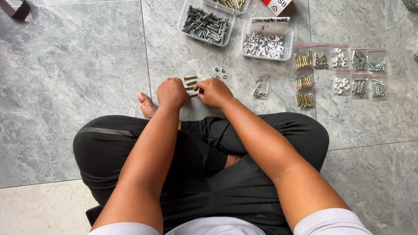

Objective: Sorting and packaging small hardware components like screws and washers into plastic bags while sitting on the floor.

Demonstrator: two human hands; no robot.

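Both hands, left hand [172, 92] and right hand [213, 92], meet over bolts [190, 81] on the floor [69, 90]; washers [221, 73] lie just right; tubs [207, 25] beyond; bagged fasteners [339, 71] far right.

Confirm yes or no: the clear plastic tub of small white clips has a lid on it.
No. The clear plastic tub of white clips stands open, the clips bare on top beside the tub of grey anchors.

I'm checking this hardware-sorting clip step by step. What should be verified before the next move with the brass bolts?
1. Both hands at the work: left hand and right hand meet over the brass bolts. Ok.
2. Firm grip on a bolt: fingers hide it. Cannot tell.
3. Small nuts within reach, loose on the floor. Ok.
4. Open bag ready: one clear bag lies beside the right hand; whether open, cannot tell.
5. Filled bags laid out in rows, apart from the hands. Ok.
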